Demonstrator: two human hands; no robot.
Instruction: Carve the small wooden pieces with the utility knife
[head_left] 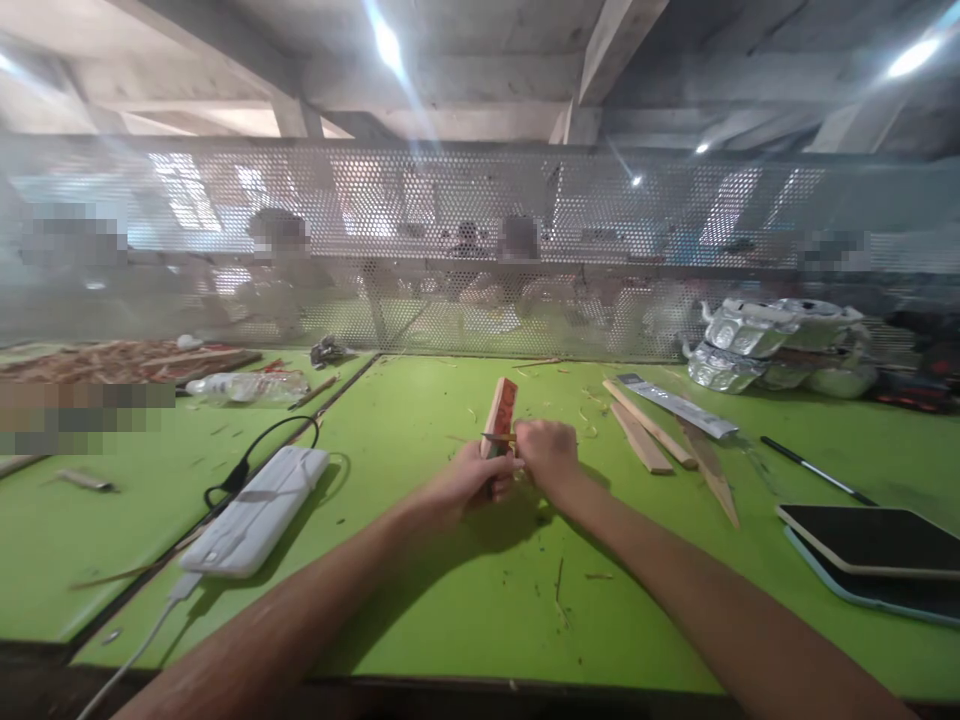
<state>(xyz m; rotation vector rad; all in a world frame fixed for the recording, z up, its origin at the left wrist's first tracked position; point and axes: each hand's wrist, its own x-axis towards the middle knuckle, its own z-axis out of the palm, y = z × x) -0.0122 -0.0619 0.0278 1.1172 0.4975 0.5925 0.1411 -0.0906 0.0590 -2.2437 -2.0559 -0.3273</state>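
My left hand point(480, 478) is closed round the lower end of a small wooden block point(501, 408), which stands tilted upward and has a red printed face. My right hand point(549, 452) is a fist around the handle of a small knife point(496, 437). Its thin blade lies across the block, just above my left fingers, and touches or nearly touches the wood. Most of the knife's handle is hidden in the fist. Both hands are close together over the green tabletop point(420, 420).
A white power bank point(259, 510) with cables lies left. Wood strips point(641, 438), a silver packet point(679, 405), a pen point(817, 470) and a tablet-like device point(877, 540) lie right. Foil-wrapped bundles point(780, 345) and a perforated metal screen point(465, 250) stand behind; a plastic bottle point(244, 386) is far left.
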